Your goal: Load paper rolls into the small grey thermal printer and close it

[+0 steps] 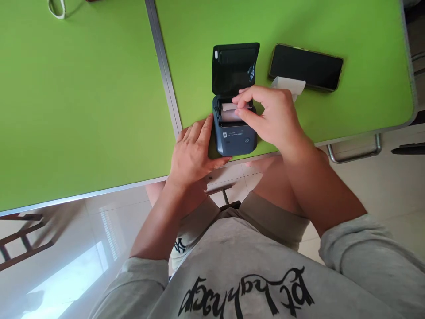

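Observation:
A small dark blue label printer (236,138) sits at the near edge of the green table (83,110), its lid (235,66) flipped up and back. A white paper roll (229,113) lies in its open bay. My right hand (272,117) is over the bay, fingertips pinched on the roll's paper. My left hand (194,153) lies flat against the printer's left side, fingers stretched out, steadying it. A white strip of paper (288,85) shows behind my right hand.
A black phone (305,67) lies screen up to the right of the printer. A metal seam (162,66) divides two green tabletops. A white cord loop (57,8) lies at the far left. Tiled floor and a wooden frame (20,241) are below.

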`<state>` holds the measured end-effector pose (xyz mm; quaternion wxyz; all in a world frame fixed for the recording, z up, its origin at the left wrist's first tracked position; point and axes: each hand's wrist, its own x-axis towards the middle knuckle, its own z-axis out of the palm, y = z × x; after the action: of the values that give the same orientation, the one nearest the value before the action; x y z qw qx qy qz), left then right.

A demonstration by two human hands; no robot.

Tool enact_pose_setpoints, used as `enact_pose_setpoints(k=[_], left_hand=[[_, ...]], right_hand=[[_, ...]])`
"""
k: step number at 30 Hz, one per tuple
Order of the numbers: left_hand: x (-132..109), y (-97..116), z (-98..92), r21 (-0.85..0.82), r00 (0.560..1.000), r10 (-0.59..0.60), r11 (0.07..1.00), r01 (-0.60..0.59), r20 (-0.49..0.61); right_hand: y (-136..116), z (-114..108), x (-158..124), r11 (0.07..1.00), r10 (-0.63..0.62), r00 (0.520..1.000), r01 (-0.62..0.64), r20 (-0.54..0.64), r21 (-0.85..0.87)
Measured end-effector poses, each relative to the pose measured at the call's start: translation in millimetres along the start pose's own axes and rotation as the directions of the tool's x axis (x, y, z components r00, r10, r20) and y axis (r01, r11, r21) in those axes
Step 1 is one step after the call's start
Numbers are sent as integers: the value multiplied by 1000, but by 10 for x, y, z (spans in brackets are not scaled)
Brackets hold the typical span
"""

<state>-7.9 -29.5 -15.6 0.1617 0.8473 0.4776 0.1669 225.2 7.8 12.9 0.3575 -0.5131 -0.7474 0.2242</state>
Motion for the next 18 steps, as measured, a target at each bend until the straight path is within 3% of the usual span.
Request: enact_pose_setpoints(k=[9, 12, 15, 18], left_hand=[[-39, -21, -9, -5, 994, 103, 995, -103, -46], [-47, -36, -26, -5, 988, 142, 990, -143, -55], [-45, -50, -31, 3, 986, 161, 987, -161, -37], [-41, -60, -20, 22, 981, 185, 983, -184, -51]], right_hand=[[-102, -12, -328, 984, -175, 984, 174, -26, -25], [-77, -9, -398, 974, -227, 970, 227, -82, -9], [-25, -35, -343, 988, -154, 968, 152, -198, -24], [49, -6, -190, 998, -13, 985, 3, -173, -57]])
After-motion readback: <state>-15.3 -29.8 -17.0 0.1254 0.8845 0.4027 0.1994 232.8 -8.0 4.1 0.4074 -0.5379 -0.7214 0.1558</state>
